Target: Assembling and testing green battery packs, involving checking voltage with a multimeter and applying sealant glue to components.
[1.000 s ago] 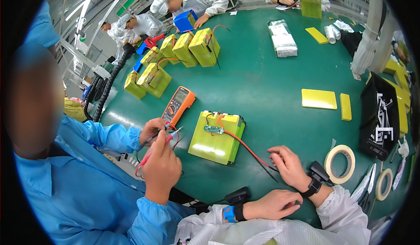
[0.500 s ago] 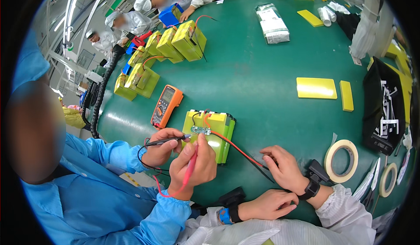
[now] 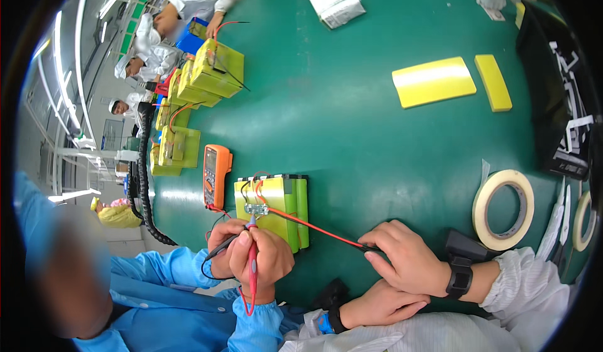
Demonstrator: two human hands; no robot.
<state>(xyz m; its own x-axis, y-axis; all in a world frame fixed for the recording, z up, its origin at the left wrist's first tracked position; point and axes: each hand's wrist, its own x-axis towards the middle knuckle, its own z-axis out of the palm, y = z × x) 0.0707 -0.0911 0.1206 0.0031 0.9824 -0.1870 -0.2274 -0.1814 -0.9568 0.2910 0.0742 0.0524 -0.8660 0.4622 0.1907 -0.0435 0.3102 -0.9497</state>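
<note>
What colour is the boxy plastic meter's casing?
The meter's casing is orange, best seen in the head view.

We note a green tabletop [image 3: 352, 119], smooth, shiny in patches. Nearest us, a green battery pack [image 3: 286, 195] lies flat; its red wire [image 3: 320, 227] trails right across the surface. Just left of the pack, we log an orange meter [image 3: 218, 173]. Farther left, a cluster of yellow-green packs [image 3: 217, 69], close together, a blue box [image 3: 191, 37] behind. Far side: a white package [image 3: 333, 1]. Right of centre, we see a wide yellow plate [image 3: 433, 82] beside a narrow yellow plate [image 3: 493, 83]. Right: black bin [image 3: 540, 69], large tape roll [image 3: 482, 217], smaller tape roll [image 3: 578, 226].
</note>
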